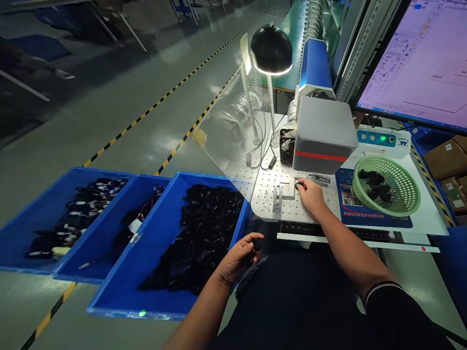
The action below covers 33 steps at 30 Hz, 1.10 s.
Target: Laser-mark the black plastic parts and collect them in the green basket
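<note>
Both hands on black bits at the marking desk

So my left hand (242, 255) is pinching a small black part (258, 242), just off the desk (292, 210) edge near the big blue bin (133, 272). My right hand (310, 194) has its fingertips closed on a dark piece (298, 185), right beside the metal fixture (286, 189). Green basket (408, 192) sits off to the right.

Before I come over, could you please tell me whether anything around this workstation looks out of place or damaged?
The blue bins sit across the black-and-yellow floor line, partly covering it, which looks misplaced. A ragged yellowish patch, perhaps tape, marks the corner of the clear panel. No spill shows.
</note>
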### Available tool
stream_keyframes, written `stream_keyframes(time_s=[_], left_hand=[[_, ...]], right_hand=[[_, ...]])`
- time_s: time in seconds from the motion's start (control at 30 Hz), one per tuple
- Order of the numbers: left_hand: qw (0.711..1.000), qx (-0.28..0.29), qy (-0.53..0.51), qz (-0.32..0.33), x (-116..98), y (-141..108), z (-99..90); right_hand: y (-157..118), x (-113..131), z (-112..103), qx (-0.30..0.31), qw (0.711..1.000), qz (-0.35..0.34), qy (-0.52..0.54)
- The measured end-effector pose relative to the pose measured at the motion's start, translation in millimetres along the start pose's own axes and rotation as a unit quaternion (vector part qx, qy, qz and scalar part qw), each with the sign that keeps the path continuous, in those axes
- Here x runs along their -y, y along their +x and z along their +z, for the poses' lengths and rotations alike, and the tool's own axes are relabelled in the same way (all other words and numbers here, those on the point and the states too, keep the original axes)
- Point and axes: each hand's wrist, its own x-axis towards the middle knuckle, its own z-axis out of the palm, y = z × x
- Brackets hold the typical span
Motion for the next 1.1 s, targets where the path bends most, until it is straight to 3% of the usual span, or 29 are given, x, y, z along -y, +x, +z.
stream_keyframes(time_s=[0.13,0.23,0.33,0.43,0.53,0.63,0.7,0.77,0.93,1.1], left_hand=[[1.000,0.003,0.017,-0.005,-3.8,3.4,13.5],[1.000,-0.005,0.025,0.000,-4.3,5.4,22.1],[1.000,-0.009,0.023,0.001,-4.0,7.9,31.8],[0.999,-0.016,0.028,0.004,-3.0,13.1,42.6],[0.999,-0.027,0.038,0.014,-1.6,20.7,55.7],[0.995,-0.045,0.083,0.025,-1.9,27.3,73.0],[0.988,-0.064,0.134,0.051,-2.8,29.8,85.8],[0.976,-0.087,0.175,0.099,-3.1,30.9,97.4],[0.951,-0.136,0.219,0.169,0.7,30.3,113.9],[0.943,-0.164,0.222,0.186,-1.7,27.9,109.9]], right_hand=[[-9.5,-8.2,-28.6,-0.036,0.998,0.040,0.015],[-17.7,-22.2,-73.3,-0.157,0.986,0.039,0.043],[-25.2,-33.8,-120.3,-0.292,0.955,0.038,0.029],[-39.0,-27.9,-140.9,-0.347,0.937,0.028,-0.028],[-65.3,1.4,-123.1,-0.269,0.962,-0.034,-0.042],[-97.1,40.0,-84.5,-0.087,0.986,-0.139,0.040],[-113.5,60.0,-61.0,0.008,0.986,-0.156,0.066],[-122.9,70.8,-45.1,0.064,0.985,-0.145,0.071],[-123.4,68.7,-36.4,0.089,0.989,-0.099,0.070],[-91.4,46.2,-37.9,0.036,0.991,-0.124,0.025]])
